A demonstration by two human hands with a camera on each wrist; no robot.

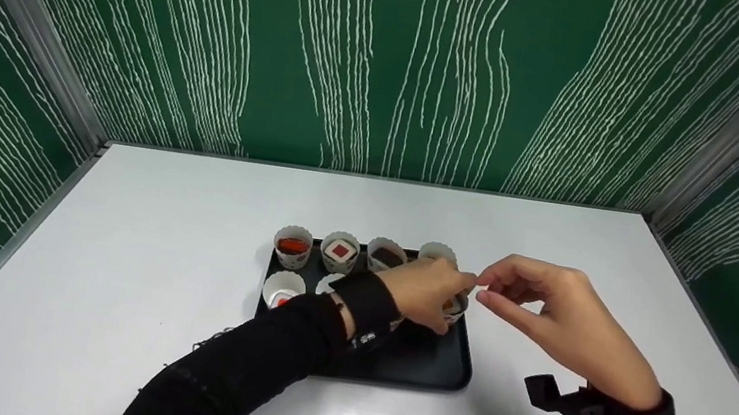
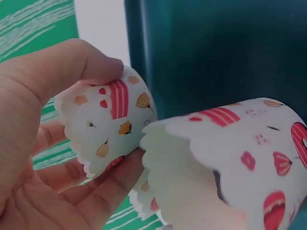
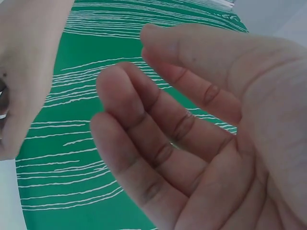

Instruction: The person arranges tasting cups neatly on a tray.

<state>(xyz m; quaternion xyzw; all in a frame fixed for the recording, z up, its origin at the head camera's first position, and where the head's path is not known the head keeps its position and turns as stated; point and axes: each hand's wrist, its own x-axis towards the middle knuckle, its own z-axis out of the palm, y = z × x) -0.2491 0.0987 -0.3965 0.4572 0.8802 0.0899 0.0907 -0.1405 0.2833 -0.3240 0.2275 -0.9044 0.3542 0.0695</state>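
My left hand (image 1: 426,290) reaches across a black tray (image 1: 423,372) to its right end. In the left wrist view, its thumb and fingers grip a white paper baking cup (image 2: 112,103) with a scalloped rim and printed red and orange motifs. A matching baking cup (image 2: 259,143) stands beside it, close to the fingertips. My right hand (image 1: 546,306) hovers just right of the tray, fingers loosely bent, holding nothing. The left hand and forearm hide some of the cups.
Along the tray's back row stand a cup with orange-red contents (image 1: 293,246), one with a white square piece with a red centre (image 1: 339,251) and one with dark contents (image 1: 386,257). Another cup (image 1: 282,287) sits front left. A white table (image 1: 156,258) meets green walls (image 1: 389,60).
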